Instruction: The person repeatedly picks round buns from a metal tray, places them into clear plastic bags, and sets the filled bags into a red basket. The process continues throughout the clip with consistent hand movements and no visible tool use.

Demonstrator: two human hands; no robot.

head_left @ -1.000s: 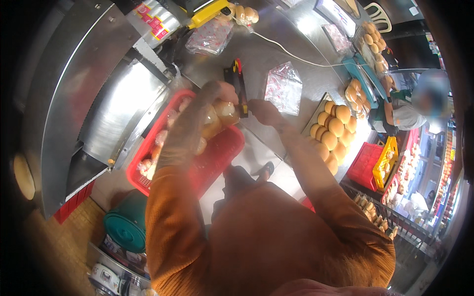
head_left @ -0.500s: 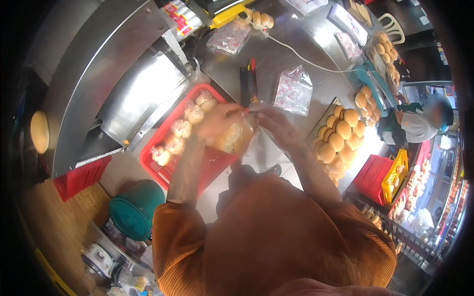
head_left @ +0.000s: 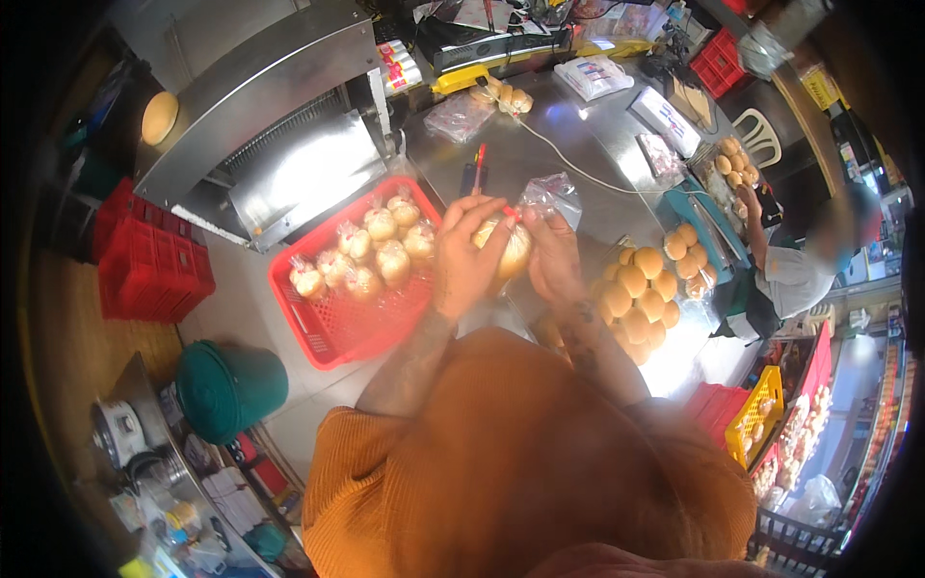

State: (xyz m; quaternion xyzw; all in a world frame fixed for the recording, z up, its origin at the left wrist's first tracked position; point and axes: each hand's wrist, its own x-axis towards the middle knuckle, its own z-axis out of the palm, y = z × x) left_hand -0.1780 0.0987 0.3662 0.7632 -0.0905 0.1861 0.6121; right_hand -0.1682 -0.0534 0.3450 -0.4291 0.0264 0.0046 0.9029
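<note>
**Bag of buns (head_left: pixel 515 252) held betw. left hand (head_left: pixel 467 252) & right hand (head_left: pixel 552 260)**

Steel bench (head_left: pixel 511 161) runs across top ctr, w/ a big steel machine (head_left: pixel 255 101) to its L. Co-worker in grey top (head_left: pixel 796 282) at far R, one arm out twd buns on bench.

Red basket (head_left: pixel 337 332) sits L of the hands, just beside bench; lower R part is bare mesh. Green bin (head_left: pixel 231 390) on floor, lower L.

Unwrapped buns (head_left: pixel 636 301) piled close on bench, R of right hand. Bagged buns (head_left: pixel 390 260) bunched along upper part of basket, approx. 8 bags.

Both hands closed on same bag, fingers bunched at its neck; can't tell if fingertips touch each other. Bag is up in front of bench edge, R of basket, body hanging below fingers.

Clear plastic bags (head_left: pixel 556 197) lie flat just past right hand. Dark tool w/ red end (head_left: pixel 472 178) on bench, just beyond left hand. Smallest: red bit (head_left: pixel 511 213) at bag's neck.
</note>
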